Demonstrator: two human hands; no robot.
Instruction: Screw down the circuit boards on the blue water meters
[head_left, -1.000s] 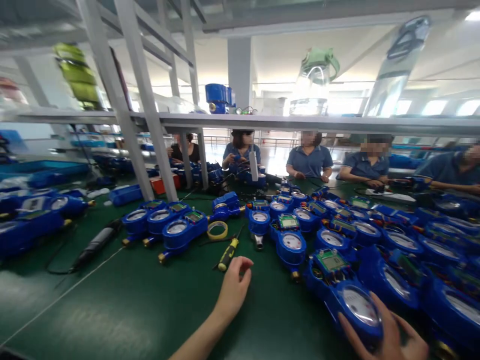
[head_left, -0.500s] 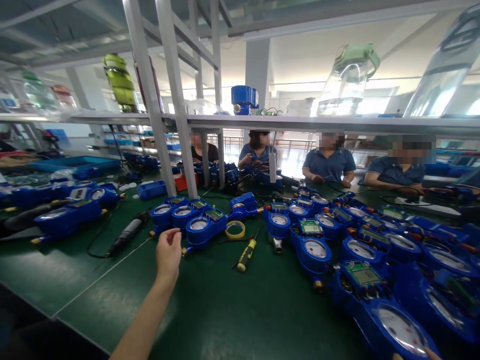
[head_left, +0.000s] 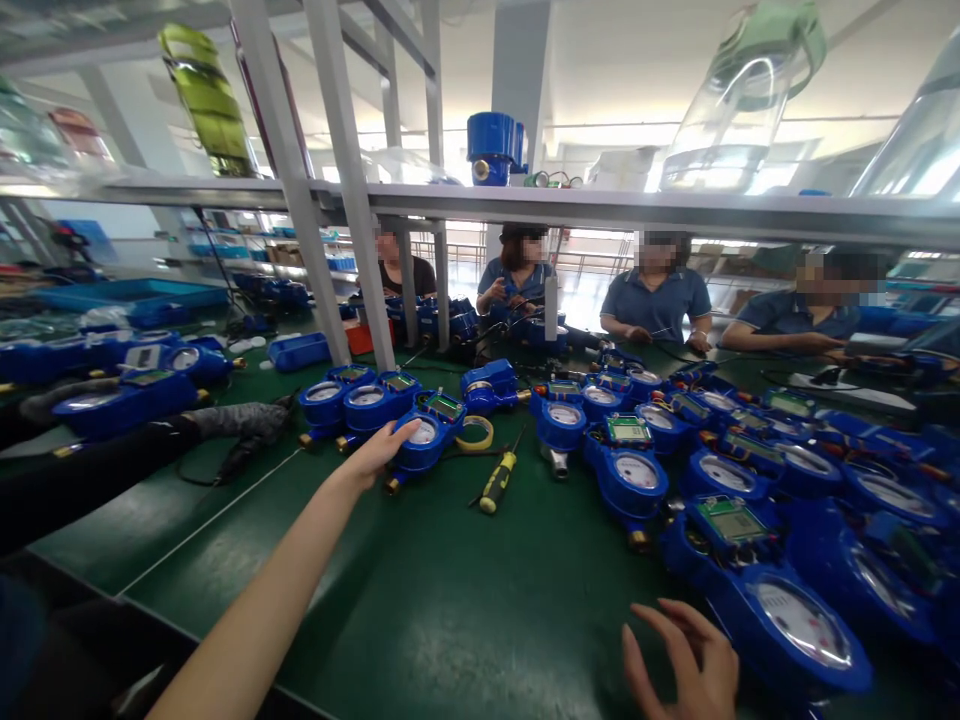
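Observation:
My left hand (head_left: 373,455) is stretched out flat, its fingers against the side of a blue water meter (head_left: 424,440) with a round dial. Just beyond that meter lie a yellow tape roll (head_left: 474,433) and a yellow-and-black screwdriver (head_left: 497,482). My right hand (head_left: 686,660) hangs low at the bottom right, fingers spread and holding nothing. It is nearest a large blue water meter (head_left: 795,625), just apart from it. A dark sleeve of another person's arm (head_left: 112,460) reaches in from the left, over a black electric screwdriver (head_left: 240,450) that is partly hidden.
A green workbench mat (head_left: 420,600) runs under everything, crowded with several blue meters on both sides. Steel shelf posts (head_left: 349,200) rise from the bench. Co-workers in blue shirts sit across it, with a long shelf (head_left: 600,205) overhead.
My left hand has moved forward onto the meter, which has shifted right toward the tape. My right hand has risen into view. The other person's sleeve has entered from the left.

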